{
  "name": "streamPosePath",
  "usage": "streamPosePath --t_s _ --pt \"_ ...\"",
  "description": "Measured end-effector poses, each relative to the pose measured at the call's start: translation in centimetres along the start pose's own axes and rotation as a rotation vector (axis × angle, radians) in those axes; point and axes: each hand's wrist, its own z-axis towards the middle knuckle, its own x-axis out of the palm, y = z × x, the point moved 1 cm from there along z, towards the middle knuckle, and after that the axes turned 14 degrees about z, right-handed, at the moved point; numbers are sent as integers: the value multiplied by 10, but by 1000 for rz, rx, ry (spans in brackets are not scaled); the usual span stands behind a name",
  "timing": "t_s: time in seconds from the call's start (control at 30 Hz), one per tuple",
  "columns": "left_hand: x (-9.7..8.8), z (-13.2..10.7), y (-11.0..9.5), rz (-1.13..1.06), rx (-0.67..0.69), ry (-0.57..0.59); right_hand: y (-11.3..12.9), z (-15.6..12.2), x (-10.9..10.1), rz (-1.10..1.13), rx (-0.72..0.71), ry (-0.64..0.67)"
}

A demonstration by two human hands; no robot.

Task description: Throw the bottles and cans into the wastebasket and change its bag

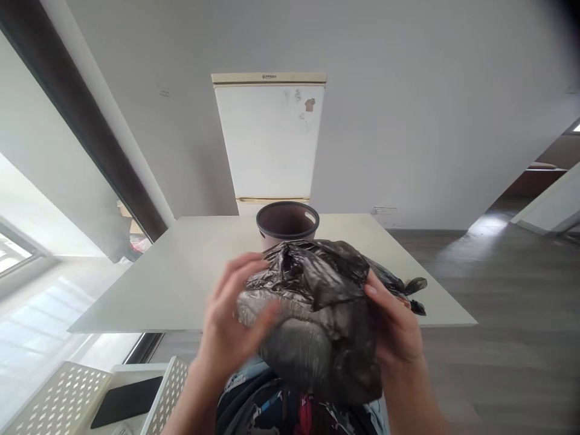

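Note:
A crumpled, thin black plastic bag (312,302) is held up in front of my body, over the near edge of the table. My right hand (396,320) grips its right side, thumb on the near face and the other fingers mostly hidden behind it. At the bag's left side, my left hand (235,314) is blurred by motion, with thumb and fingers spread apart; the thumb crosses in front of the plastic. Just beyond the bag stands a round brown bin (287,220) with a dark rim and a handle hole. Its lower part is hidden by the bag.
A pale table (181,278) spans the middle. On its right side lies another piece of black plastic (414,290), partly hidden by my right hand. A white refrigerator (272,139) stands against the wall. At the lower left, a perforated white basket (167,393) holds a dark flat object (127,402).

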Motion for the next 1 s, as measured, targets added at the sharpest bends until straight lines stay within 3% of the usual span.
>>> streamPosePath --t_s 0.07,0.13,0.2,0.3,0.37,0.47,0.53,0.6,0.67,0.77,0.9,1.0 --pt "14 -12 -15 -87 6 169 -4 0 11 2 38 66" --pt "27 -18 -13 -153 -111 228 -7 2 16 -43 18 88" --pt "34 -18 -1 -252 -277 173 -10 7 14 -118 -87 27" --pt "28 -9 19 -444 -475 -25 -14 10 6 -272 -385 -214" --pt "20 -3 28 -502 -533 -144 -21 9 4 -411 -451 -183" --pt "11 1 37 -392 -562 -198 -38 6 9 -613 -191 171" --pt "7 1 44 -292 -581 -195 -48 5 10 -633 -28 261" --pt "5 0 51 -256 -617 -190 -51 8 8 -540 -23 172" --pt "7 -1 56 -271 -680 -193 -48 12 6 -430 -127 37" --pt "17 -4 55 -341 -762 -165 -46 13 10 -440 -225 56" --pt "39 -14 43 -531 -835 -126 -65 8 25 -586 -15 210" --pt "48 -23 26 -662 -755 -33 -76 11 27 -397 64 113"
